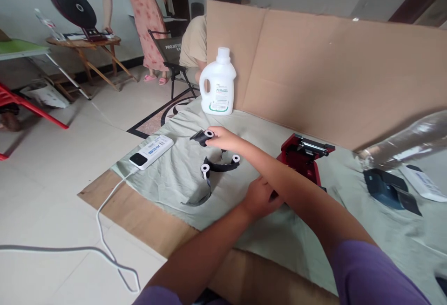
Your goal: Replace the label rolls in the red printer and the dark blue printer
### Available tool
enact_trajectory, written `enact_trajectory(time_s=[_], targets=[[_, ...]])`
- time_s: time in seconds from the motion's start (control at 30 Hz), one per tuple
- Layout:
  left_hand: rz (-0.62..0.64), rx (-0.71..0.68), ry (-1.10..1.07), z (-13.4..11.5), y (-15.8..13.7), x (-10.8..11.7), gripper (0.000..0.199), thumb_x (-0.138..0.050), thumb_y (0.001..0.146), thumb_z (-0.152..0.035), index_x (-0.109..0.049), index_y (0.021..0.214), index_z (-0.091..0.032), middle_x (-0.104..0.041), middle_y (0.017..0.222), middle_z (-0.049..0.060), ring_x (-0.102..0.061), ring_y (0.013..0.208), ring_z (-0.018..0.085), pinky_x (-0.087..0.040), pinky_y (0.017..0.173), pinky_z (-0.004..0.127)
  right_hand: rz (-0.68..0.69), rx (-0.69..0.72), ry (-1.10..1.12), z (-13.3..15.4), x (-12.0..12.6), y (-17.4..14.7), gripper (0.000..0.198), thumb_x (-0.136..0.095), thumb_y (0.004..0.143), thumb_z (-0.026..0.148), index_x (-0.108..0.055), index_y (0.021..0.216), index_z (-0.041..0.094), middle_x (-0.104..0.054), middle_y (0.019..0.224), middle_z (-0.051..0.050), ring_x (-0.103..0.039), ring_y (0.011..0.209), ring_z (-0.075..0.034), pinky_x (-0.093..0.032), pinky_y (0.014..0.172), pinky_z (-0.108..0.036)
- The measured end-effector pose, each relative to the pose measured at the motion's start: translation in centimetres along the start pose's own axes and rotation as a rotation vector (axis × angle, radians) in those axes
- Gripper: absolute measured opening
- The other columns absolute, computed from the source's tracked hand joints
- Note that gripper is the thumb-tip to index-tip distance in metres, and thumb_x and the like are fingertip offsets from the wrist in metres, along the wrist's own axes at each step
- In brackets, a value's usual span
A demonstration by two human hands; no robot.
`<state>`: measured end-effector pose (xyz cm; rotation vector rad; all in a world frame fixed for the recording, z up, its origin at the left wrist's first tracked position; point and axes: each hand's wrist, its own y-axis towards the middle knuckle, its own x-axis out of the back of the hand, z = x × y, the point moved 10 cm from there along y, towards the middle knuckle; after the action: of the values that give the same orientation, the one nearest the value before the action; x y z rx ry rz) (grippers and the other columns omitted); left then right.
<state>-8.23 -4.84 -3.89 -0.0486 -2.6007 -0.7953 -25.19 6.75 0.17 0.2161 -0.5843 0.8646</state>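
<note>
My right hand [221, 137] reaches across to the left and pinches a small paper roll [208, 134] with a white end and a black outer side, its loose tail pointing left. Just below it on the cloth lie two similar rolls: one roll [236, 159] with a curled black strip, and another roll [205, 171] standing on its strip. My left hand [260, 198] is closed under my right forearm, around something dark that is mostly hidden. Beyond the forearm a red and black device [303, 156], like a small printer, has its lid raised; the forearm covers part of it.
A grey-green cloth [181, 156] covers the table. On it are a white power strip [152, 152], a white jug [219, 86], a dark blue plastic object [391, 191] and clear wrap [408, 137]. A cardboard panel [331, 72] stands behind. Two other people are in the background.
</note>
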Motion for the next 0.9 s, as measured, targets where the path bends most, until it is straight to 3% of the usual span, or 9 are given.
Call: enact_trajectory(time_s=[0.13,0.23,0.3,0.37,0.53,0.67,0.77,0.9], targets=[[-0.061,-0.043,0.001,-1.3,0.3,1.2,0.030,-0.061,0.088,-0.031,-0.067,0.116,-0.021,-0.068,0.119,0.009,-0.065,0.109,0.025,-0.055,0.095,0.037,-0.087,-0.055,0.250,1.6,3.8,-6.6,0.046,-0.059,0.080,0.026,-0.047,0.124,0.025,-0.064,0.096,0.000,-0.062,0.080,-0.017,-0.050,0.074,-0.030],[-0.068,-0.087,-0.006,-2.2,0.4,1.7,0.033,-0.060,0.091,-0.030,-0.063,0.122,-0.021,-0.065,0.126,0.009,-0.062,0.117,0.023,-0.051,0.104,0.037,-0.174,-0.077,0.310,2.8,7.2,-13.8,0.043,-0.052,0.086,0.027,-0.037,0.126,0.027,-0.063,0.086,0.003,-0.061,0.069,-0.015,-0.051,0.071,-0.031],[-0.078,-0.098,0.016,-2.3,0.3,1.7,0.034,-0.058,0.093,-0.031,-0.062,0.126,-0.022,-0.065,0.127,0.009,-0.061,0.119,0.022,-0.051,0.106,0.038,-0.234,-0.077,0.272,3.4,9.4,-19.0,0.035,-0.053,0.088,0.029,-0.040,0.120,0.028,-0.063,0.082,0.003,-0.061,0.067,-0.015,-0.051,0.066,-0.029],[-0.110,-0.090,0.047,-1.9,0.1,1.7,0.036,-0.057,0.094,-0.034,-0.060,0.128,-0.023,-0.065,0.125,0.009,-0.062,0.117,0.023,-0.053,0.103,0.040,-0.244,-0.060,0.245,3.8,11.1,-24.1,0.032,-0.058,0.089,0.034,-0.045,0.119,0.031,-0.067,0.091,-0.001,-0.065,0.077,-0.019,-0.054,0.067,-0.032],[-0.175,-0.150,0.055,-2.3,-0.2,2.4,0.045,-0.055,0.095,-0.041,-0.055,0.134,-0.019,-0.064,0.125,0.015,-0.063,0.113,0.027,-0.056,0.093,0.041,-0.392,-0.046,-0.018,3.2,15.5,-33.9,0.034,-0.065,0.089,0.040,-0.061,0.122,0.037,-0.068,0.115,-0.006,-0.067,0.103,-0.028,-0.058,0.083,-0.039],[-0.161,-0.363,0.141,-6.0,-1.2,2.3,0.056,-0.056,0.094,-0.046,-0.048,0.141,-0.015,-0.064,0.121,0.018,-0.061,0.112,0.027,-0.052,0.094,0.044,-0.327,-0.075,-0.182,1.3,15.8,-35.9,0.037,-0.062,0.091,0.038,-0.063,0.129,0.039,-0.068,0.123,-0.004,-0.066,0.108,-0.027,-0.058,0.087,-0.039],[-0.118,-0.498,0.203,-8.3,-2.2,1.2,0.056,-0.056,0.094,-0.047,-0.049,0.139,-0.014,-0.066,0.116,0.016,-0.061,0.110,0.026,-0.051,0.095,0.043,-0.292,-0.110,-0.246,-1.1,15.1,-34.3,0.039,-0.056,0.094,0.034,-0.062,0.132,0.036,-0.067,0.129,-0.002,-0.064,0.113,-0.026,-0.055,0.093,-0.039],[-0.085,-0.543,0.283,-8.9,-2.6,0.1,0.038,-0.064,0.090,-0.037,-0.061,0.125,-0.021,-0.065,0.117,0.013,-0.058,0.109,0.025,-0.050,0.095,0.042,-0.358,-0.206,-0.427,-5.1,14.6,-30.5,0.041,-0.051,0.092,0.017,-0.062,0.131,0.025,-0.066,0.130,-0.006,-0.061,0.117,-0.024,-0.047,0.102,-0.040]])
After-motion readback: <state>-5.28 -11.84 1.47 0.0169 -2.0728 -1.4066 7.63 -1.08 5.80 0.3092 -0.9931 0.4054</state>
